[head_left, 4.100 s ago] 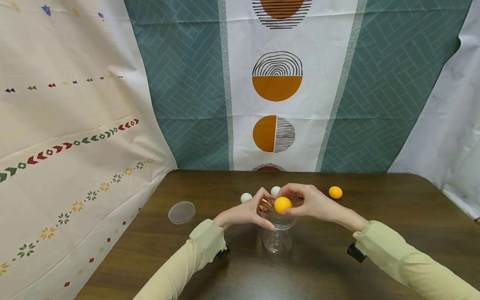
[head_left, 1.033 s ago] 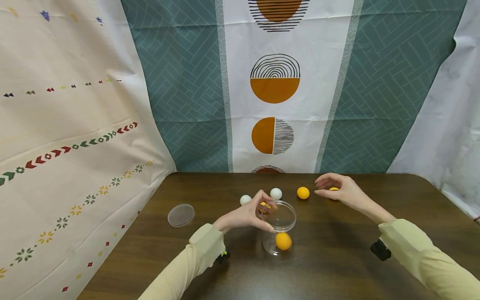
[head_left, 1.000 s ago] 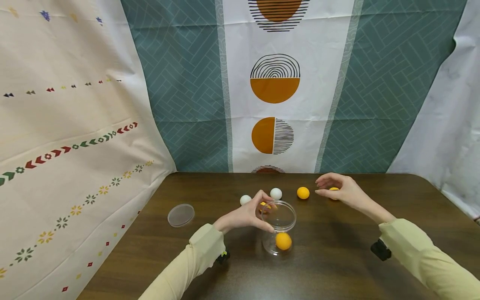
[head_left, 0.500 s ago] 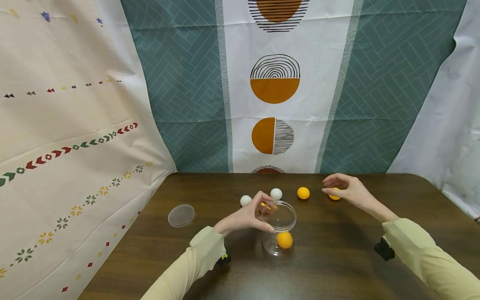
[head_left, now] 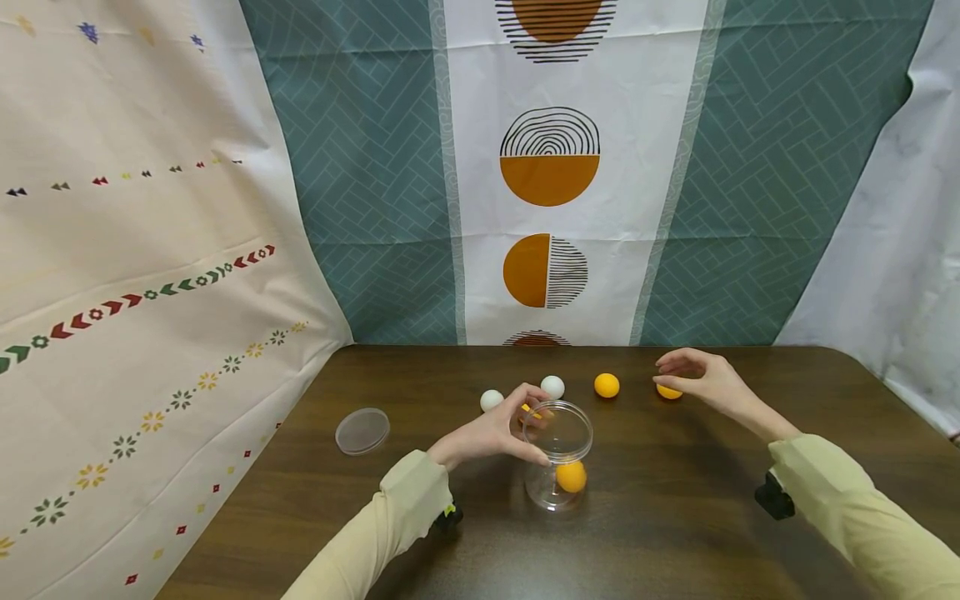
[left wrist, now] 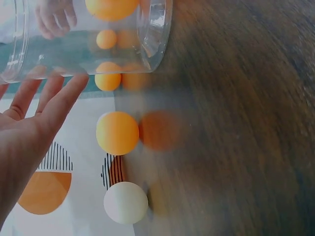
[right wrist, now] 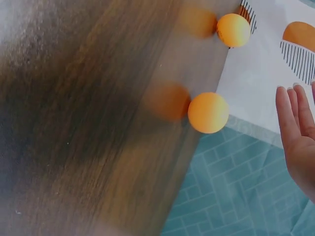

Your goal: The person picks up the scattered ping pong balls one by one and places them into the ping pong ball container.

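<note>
A clear jar [head_left: 557,454] stands upright and uncovered on the table, with one orange ping-pong ball [head_left: 572,477] at its bottom. My left hand [head_left: 495,432] holds the jar near its rim, thumb on the near side and fingers on the far side; in the left wrist view the fingertips [left wrist: 78,86] touch its wall. To the right, my right hand [head_left: 708,382] hovers with fingers apart and nothing between them. Just below its fingers lies another orange ping-pong ball [head_left: 670,392], partly covered by the hand. The right wrist view shows that ball [right wrist: 208,112] apart from the fingers.
Two white ping-pong balls [head_left: 492,401] lie behind the jar, with an orange ball [head_left: 529,413] partly hidden by my left fingers. One more orange ball [head_left: 607,386] sits at the back. A round clear lid [head_left: 362,431] lies at left. Patterned cloth [head_left: 547,275] hangs behind the table.
Earlier my right hand pinched an orange ball over the jar's mouth; that ball is now inside. My right hand has moved right, drifting slightly farther this past second. The left hand stays put.
</note>
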`<state>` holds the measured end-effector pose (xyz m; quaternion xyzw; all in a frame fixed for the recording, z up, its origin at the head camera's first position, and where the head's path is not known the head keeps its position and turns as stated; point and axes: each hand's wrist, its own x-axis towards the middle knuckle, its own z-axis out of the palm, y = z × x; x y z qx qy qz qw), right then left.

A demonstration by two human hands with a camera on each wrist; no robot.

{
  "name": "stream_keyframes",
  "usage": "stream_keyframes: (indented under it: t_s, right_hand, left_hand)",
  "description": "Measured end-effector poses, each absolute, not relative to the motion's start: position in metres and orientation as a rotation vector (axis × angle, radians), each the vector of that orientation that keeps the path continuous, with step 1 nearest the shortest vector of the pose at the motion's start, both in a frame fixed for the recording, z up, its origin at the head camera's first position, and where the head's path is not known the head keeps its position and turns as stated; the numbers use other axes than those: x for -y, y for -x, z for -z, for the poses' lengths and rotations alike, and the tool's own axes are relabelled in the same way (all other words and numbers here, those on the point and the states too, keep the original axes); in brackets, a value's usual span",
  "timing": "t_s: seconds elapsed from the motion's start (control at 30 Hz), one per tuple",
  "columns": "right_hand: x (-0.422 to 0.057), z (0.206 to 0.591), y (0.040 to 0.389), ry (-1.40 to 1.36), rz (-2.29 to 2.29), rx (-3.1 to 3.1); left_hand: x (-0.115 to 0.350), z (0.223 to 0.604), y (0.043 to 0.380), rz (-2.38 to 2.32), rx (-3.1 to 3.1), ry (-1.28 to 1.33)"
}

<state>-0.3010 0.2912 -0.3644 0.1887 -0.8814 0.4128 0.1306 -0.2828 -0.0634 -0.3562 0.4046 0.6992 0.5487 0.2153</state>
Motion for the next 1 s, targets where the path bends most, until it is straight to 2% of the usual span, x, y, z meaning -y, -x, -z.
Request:
stream_keyframes:
  t_s: [1.0]
  right_hand:
    - [-0.318,0.383,0.317,-0.447,-1.254,2.541]
  left_hand:
    - [0.062,0.360,0.286,-1.541,-1.906,-1.166]
